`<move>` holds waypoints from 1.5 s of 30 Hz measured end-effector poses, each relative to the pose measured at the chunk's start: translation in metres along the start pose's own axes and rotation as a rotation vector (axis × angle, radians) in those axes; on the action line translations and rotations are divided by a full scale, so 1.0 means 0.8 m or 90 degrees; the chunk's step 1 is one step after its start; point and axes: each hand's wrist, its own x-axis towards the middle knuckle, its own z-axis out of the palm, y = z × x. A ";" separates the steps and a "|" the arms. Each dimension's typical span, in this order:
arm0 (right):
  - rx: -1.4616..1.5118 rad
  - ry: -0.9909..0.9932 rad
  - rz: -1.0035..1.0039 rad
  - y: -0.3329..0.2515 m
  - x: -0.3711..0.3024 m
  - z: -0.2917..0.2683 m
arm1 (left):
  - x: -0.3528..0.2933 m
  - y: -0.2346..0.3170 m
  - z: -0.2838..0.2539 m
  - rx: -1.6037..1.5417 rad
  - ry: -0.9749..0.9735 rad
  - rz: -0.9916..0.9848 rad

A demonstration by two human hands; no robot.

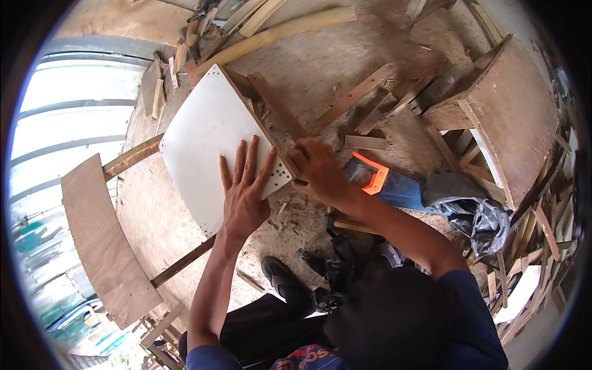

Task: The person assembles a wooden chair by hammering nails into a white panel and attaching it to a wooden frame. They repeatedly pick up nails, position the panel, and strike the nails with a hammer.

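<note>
- A dark shoe [285, 279] is seen at 5 o'clock from the white panel [194, 139].
- The left hand [242, 200] is laid flat on the panel, fingers spread.
- The right hand [322, 174] is curled at the panel's 4 o'clock corner; whether anything is pinched cannot be told.
- The panel is placed at 10 o'clock in the view.
- Well apart, at 3 o'clock from it, a wooden box [518, 114] is seen.

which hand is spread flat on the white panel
The left hand, palm down, fingers apart; the right hand is curled at the panel's edge.
</note>
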 end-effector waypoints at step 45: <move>0.466 0.088 0.272 -0.035 0.052 0.004 | -0.246 -0.157 -0.319 0.329 0.240 -0.665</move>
